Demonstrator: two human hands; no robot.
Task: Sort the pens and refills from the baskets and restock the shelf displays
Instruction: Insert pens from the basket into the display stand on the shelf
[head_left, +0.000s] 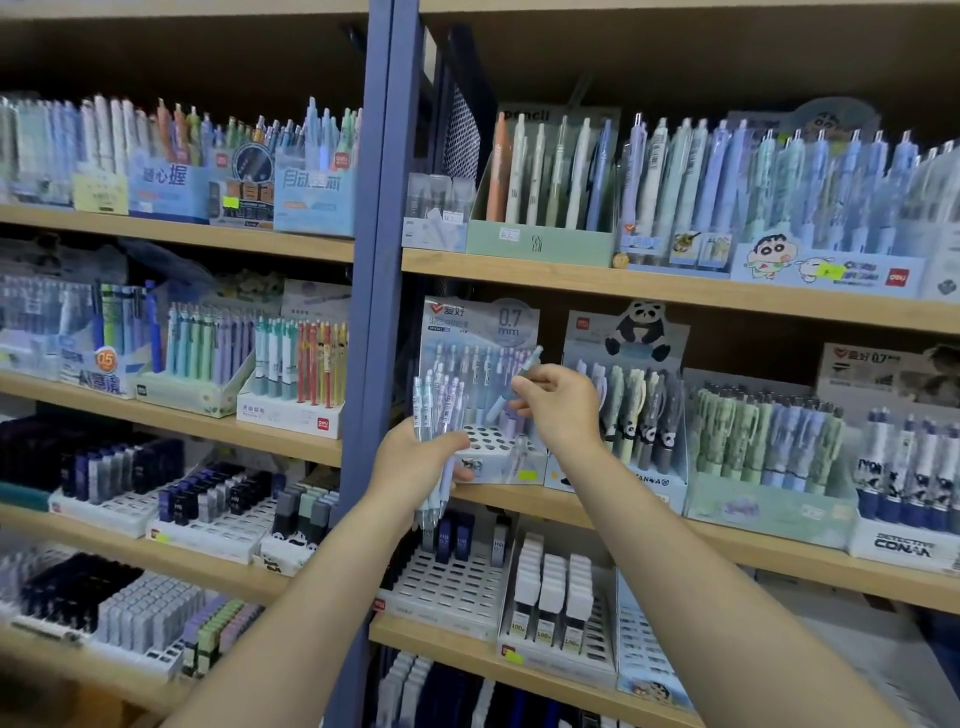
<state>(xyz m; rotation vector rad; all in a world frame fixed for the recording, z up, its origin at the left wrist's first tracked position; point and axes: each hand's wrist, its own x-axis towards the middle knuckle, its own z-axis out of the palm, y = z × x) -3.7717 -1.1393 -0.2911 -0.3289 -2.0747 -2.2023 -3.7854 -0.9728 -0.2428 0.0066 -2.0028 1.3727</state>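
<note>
My left hand (415, 467) grips a bunch of several pale blue and lilac pens (435, 410), held upright in front of a display box (498, 452) with round holes on the middle shelf. My right hand (558, 405) pinches a single pale blue pen (511, 387), tilted, its tip pointing down toward the holes at the box's back rows. The box's backing card (480, 325) reads 0.7 mm. Most front holes of the box hold nothing.
A panda pen display (631, 410) stands right of the box, then green and blue pen boxes (769, 447). A blue steel upright (376, 260) divides the shelving. Refill trays (452, 582) sit on the shelf below. Pen displays (291, 374) fill the left bay.
</note>
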